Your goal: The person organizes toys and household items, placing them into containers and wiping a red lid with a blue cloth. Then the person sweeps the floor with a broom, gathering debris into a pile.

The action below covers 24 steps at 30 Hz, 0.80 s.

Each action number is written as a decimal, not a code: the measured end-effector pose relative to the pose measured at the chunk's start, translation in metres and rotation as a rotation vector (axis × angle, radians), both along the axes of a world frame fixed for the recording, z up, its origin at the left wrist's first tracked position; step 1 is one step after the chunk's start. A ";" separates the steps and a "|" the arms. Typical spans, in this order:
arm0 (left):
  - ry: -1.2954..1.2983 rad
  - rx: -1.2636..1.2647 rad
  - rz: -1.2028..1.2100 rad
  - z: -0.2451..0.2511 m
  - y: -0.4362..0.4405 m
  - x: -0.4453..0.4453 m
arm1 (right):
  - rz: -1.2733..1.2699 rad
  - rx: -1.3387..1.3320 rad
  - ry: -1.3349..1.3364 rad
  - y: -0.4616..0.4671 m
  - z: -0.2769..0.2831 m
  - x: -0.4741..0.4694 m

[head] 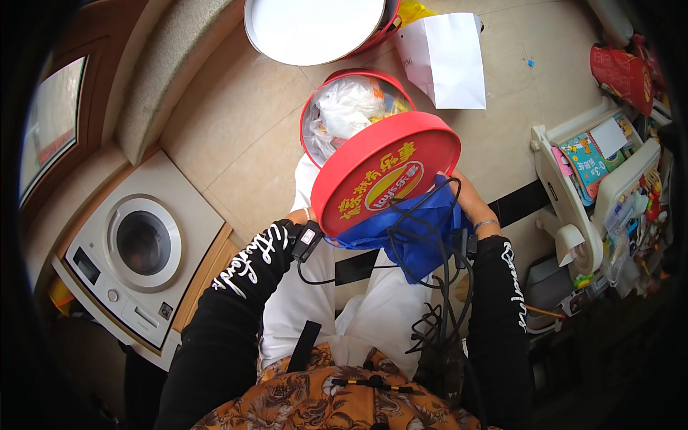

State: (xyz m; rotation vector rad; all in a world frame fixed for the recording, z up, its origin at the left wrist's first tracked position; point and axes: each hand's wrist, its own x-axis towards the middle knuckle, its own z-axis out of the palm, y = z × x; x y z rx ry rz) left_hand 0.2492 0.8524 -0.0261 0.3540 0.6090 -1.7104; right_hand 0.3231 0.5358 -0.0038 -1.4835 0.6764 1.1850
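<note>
A round red Lay's lid [384, 183] is tilted over the near side of an open red bucket [307, 141]. Inside the bucket lie a white plastic bag [349, 107] and some packets. My left hand [303, 216] grips the lid at its lower left edge, its fingers mostly hidden behind it. At the lid's right edge is my right hand [470, 201], holding the lid together with a blue fabric bag [424, 231] that hangs below. Black cables [443, 258] loop in front of the blue bag.
Beyond the bucket stand a larger red tub with a white round top [317, 27] and a white paper bag [457, 62]. A front-loading washing machine [142, 242] is at left. On the right, a cream plastic rack [575, 220] holds books and toys, near a red bag [621, 78].
</note>
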 end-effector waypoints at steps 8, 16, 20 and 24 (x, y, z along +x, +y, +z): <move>-0.382 0.878 0.282 0.010 0.060 0.038 | -0.025 -0.127 -0.321 0.021 -0.051 -0.005; -0.763 1.163 0.152 -0.008 0.057 0.075 | 0.299 -0.472 -0.347 0.053 -0.038 0.026; -0.843 1.197 0.139 -0.027 0.057 0.082 | 0.314 -0.550 -0.334 0.061 -0.043 0.036; -0.880 1.226 0.238 -0.044 0.058 0.088 | 0.304 -0.568 -0.356 0.061 -0.057 0.036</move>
